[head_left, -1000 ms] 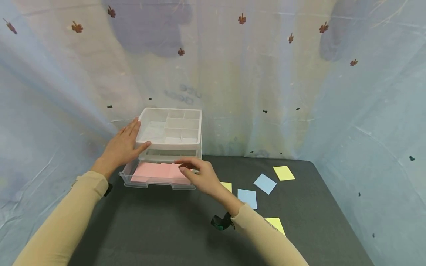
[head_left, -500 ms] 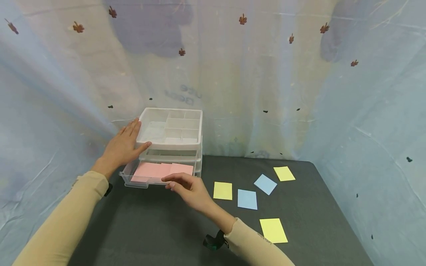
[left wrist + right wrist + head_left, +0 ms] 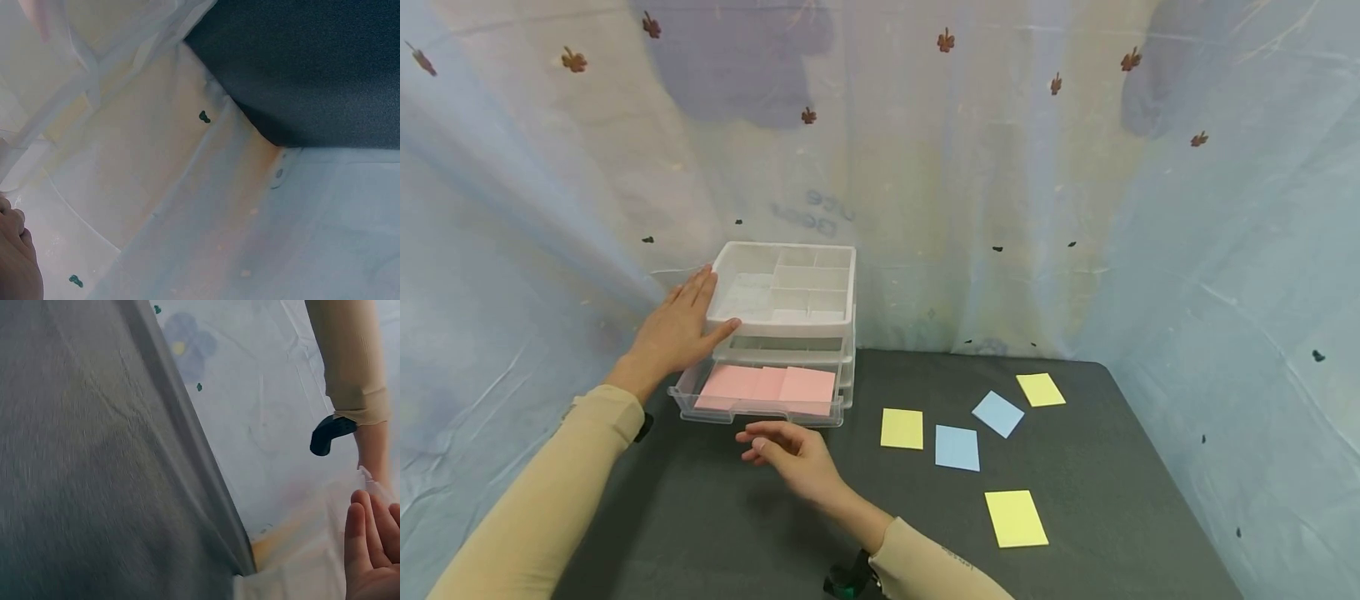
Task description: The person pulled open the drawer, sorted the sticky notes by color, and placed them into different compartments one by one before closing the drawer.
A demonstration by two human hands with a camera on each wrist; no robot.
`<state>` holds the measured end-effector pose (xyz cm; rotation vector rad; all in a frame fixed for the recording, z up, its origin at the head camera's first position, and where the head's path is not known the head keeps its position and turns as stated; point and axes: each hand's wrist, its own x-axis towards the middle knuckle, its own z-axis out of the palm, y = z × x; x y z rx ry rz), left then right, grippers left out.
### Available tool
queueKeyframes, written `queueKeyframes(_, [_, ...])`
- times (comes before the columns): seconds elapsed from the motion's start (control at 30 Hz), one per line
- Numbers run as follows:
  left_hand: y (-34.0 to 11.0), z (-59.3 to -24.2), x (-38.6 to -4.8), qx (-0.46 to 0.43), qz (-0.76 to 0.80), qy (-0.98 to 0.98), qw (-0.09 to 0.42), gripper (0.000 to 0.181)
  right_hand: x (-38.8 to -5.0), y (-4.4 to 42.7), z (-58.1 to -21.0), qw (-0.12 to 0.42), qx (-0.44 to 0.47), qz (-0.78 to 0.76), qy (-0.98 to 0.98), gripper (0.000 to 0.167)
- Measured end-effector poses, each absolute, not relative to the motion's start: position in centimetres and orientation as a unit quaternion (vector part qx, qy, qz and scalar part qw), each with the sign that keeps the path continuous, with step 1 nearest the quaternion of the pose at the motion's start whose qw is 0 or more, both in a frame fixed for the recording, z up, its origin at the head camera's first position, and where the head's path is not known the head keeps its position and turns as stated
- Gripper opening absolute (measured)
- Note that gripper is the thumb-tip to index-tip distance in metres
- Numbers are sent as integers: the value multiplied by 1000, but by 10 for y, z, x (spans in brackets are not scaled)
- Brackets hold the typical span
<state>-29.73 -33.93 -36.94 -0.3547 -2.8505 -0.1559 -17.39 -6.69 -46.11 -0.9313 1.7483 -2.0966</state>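
A translucent drawer organizer with a divided top tray stands at the back left of the table. Its bottom drawer is pulled out, and pink sticky notes lie inside. My left hand rests on the organizer's left top edge, fingers extended and thumb along the front. Just in front of the drawer hovers my right hand, fingers loosely bent and holding nothing. In the right wrist view, fingers of this hand show at the lower right.
Yellow sticky notes and blue sticky notes lie spread over the right half of the dark table. A patterned curtain hangs behind and at both sides. Each wrist wears a black camera strap.
My right hand has moved from above the drawer's right part down and left, to in front of it, uncovering the pink notes and a yellow one. The left hand has stayed in place.
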Motion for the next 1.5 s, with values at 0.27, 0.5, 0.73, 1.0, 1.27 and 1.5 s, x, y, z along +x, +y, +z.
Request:
queueKeyframes(0.27, [-340,-370,-297,-122,-57,-982,131,102,-170,-85,-472,130,-238,-786,555,35])
queueKeyframes(0.5, [-340,-370,-297,-126,-59,-981,134,102,-172,-95,-482,155,-141,-841,500,37])
queueKeyframes(0.73, [-340,-372,-298,-128,-62,-980,136,101,-172,-100,-482,164,-105,-872,448,36])
queueKeyframes(1.0, [-341,-372,-298,-127,-62,-981,134,102,-172,-105,-474,177,-78,-889,414,38])
queueKeyframes(1.27, [-339,-370,-299,-124,-63,-981,132,102,-173,-106,-471,179,-82,-893,406,40])
queueKeyframes(1.5, [-338,-370,-297,-120,-63,-982,129,103,-173,-106,-469,182,-86,-891,407,39])
